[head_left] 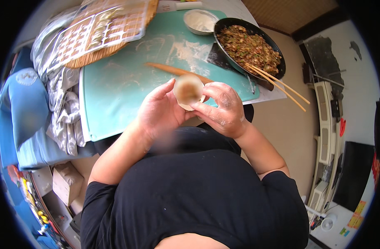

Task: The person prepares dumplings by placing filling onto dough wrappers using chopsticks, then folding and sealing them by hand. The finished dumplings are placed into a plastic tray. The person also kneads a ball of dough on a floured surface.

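Left hand [159,107]: loosely cupped, holding the wrapper [179,84]
Right hand [225,108]: thumb and fingers pinching the wrapper's edge
Filling [188,90]: brown, blurred, mid-wrapper

From the left of a head-worn pair, a wide fisheye camera faces steeply down over the person's black shirt [190,191], with the left hand [157,107] and right hand [226,108] close below the lens, near mid-frame. The teal mat [111,99] stretches away toward the top; the floor [291,124] lies farther off, and edges bend toward the circular rim.
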